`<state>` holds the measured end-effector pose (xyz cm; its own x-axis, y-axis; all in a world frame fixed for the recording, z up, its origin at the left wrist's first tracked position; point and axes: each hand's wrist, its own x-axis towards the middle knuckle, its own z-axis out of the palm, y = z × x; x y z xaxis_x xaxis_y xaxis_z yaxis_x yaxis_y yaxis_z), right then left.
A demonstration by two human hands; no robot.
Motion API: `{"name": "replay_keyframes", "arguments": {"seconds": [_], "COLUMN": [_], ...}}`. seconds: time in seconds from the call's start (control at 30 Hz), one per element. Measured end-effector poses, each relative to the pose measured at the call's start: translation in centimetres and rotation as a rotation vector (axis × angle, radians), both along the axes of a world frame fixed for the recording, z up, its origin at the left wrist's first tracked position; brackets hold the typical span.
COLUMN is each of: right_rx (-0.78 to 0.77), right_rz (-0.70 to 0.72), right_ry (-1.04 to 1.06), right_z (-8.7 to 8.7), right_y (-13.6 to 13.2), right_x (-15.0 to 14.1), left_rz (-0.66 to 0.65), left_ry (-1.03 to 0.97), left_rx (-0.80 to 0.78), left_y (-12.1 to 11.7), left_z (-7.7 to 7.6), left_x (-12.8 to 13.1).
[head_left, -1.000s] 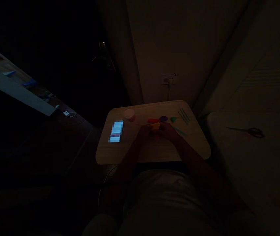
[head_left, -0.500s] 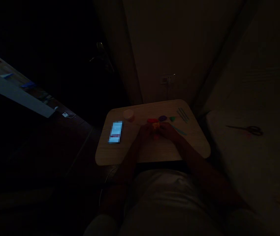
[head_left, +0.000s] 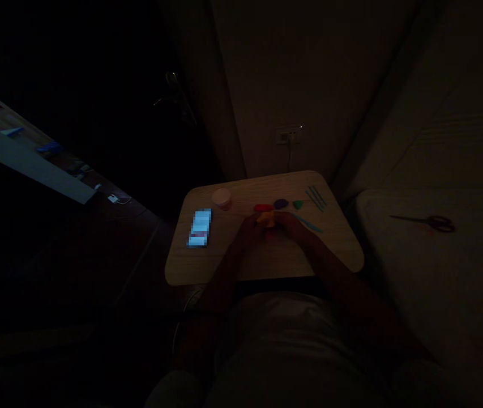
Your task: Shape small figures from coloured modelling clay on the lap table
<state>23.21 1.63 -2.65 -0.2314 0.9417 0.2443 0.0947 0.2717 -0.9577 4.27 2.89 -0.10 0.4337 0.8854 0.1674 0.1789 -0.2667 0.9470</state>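
Both hands meet over the middle of the small wooden table (head_left: 207, 269) in very dim light. An orange lump (head_left: 266, 219), which looks like modelling clay, is gripped between the fingers of my left hand (head_left: 249, 228) and my right hand (head_left: 289, 225). Under it, close to the hands, shows a reddish patch (head_left: 272, 233) too dark to name. Just beyond the fingers lie a red clay piece (head_left: 263, 208), a purple clay piece (head_left: 281, 203) and a green clay piece (head_left: 298, 204). Right of my right hand rests a light-blue stick-like tool (head_left: 310, 224).
Several thin green sticks (head_left: 316, 198) lie at the table's far right. A lidded tub (head_left: 222, 198) stands at the far left, behind a lit phone (head_left: 200, 228). Scissors (head_left: 430, 223) rest on a pale surface at right. A plugged wall socket (head_left: 289, 136) is behind the table.
The orange lump now shows wider and slightly further left between my fingers. Both hands stay in almost the same place, and the other things on the table have not moved.
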Motion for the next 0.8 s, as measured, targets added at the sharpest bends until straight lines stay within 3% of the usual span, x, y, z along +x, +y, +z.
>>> {"name": "replay_keyframes", "arguments": {"seconds": [0.2,0.5,0.63,0.8], "right_rx": [0.017,-0.046,-0.085,-0.036], "right_rz": [-0.048,-0.098,-0.164,-0.147], "right_ry": [-0.184,-0.041,-0.036,-0.086], "right_z": [1.2,1.8,1.4,1.5], "right_y": [-0.6,-0.8,-0.5,-0.4], "right_x": [-0.1,-0.3,-0.1,0.4], "left_rz": [-0.054,-0.063,-0.080,-0.033], "left_ry": [0.005,0.119,0.108,-0.094], "left_rx": [0.083,0.178,0.111,-0.068], "left_y": [-0.5,-0.8,-0.4,0.1], "left_z": [0.7,0.7,0.2,-0.3], "left_x": [0.0,0.3,0.3,0.0]}}
